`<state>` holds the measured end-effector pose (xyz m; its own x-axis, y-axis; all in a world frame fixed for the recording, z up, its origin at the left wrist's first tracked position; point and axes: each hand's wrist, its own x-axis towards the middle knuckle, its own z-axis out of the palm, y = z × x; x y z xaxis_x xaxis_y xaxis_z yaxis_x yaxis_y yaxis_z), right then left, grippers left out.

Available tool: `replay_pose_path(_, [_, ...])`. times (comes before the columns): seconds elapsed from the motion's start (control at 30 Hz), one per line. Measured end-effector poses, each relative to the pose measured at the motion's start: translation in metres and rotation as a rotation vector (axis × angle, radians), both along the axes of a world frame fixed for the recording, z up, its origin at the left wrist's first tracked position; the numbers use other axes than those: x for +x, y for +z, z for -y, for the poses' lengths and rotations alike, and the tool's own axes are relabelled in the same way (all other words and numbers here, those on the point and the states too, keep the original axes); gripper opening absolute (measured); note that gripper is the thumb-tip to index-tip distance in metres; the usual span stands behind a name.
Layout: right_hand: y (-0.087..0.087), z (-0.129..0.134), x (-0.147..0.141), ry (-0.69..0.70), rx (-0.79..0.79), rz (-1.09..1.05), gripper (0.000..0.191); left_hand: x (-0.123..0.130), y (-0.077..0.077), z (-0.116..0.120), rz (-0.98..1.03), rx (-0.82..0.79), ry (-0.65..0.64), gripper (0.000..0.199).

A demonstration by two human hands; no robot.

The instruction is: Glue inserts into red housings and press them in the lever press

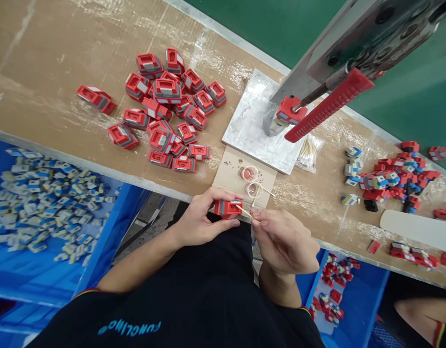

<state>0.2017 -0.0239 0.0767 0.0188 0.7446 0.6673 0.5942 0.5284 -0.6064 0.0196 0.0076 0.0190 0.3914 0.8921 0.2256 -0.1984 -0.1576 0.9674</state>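
Between the thumb and fingers of my left hand [197, 217] is a red and grey plastic toy part [227, 208], held at the table's front edge with its recessed side up. My right hand [286, 239] pinches a thin cotton swab [244, 211], whose far end reaches into the part's recess. Just beyond, two small round containers, a pink one [248, 173] and a pale one [253, 190], rest on a piece of cardboard [226, 174]. Another thin stick [268, 192] leans across the nearer container. Whether liquid is on the swab's tip cannot be seen.
Red toy parts [168, 89] are heaped on the left. A toggle clamp with a red handle [327, 106] presses a toy on a metal plate [251, 121], beside bagged swabs [309, 150]. Blue bins [99, 241] hold more parts. Assembled toys [385, 179] and another person's arm [422, 314] are right.
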Motion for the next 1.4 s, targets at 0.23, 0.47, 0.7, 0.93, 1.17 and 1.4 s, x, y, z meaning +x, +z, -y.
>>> replay_pose_path(0.23, [-0.001,0.004,0.016,-0.01,-0.025,-0.069,0.024,-0.001,-0.004,-0.001,0.021,-0.066,0.017,0.037])
replay_pose_path(0.47, [-0.016,-0.011,0.043,-0.043,-0.16,0.214,0.021,-0.004,-0.011,-0.002,0.065,-0.16,0.089,0.043])
replay_pose_path(0.7, [-0.026,-0.02,0.045,-0.001,-0.265,0.353,0.015,-0.006,-0.01,-0.003,0.004,-0.106,0.091,0.043])
replay_pose_path(0.93, [-0.008,-0.003,0.031,-0.035,-0.134,-0.061,0.024,-0.004,-0.009,-0.006,-0.057,0.072,0.109,0.037])
replay_pose_path(1.17, [-0.002,-0.009,0.013,0.089,-0.094,-0.086,0.027,-0.002,-0.003,-0.009,-0.098,0.135,0.093,0.035])
replay_pose_path(1.4, [-0.002,-0.011,0.013,0.104,-0.114,-0.07,0.026,-0.003,-0.002,-0.009,-0.111,0.146,0.097,0.032])
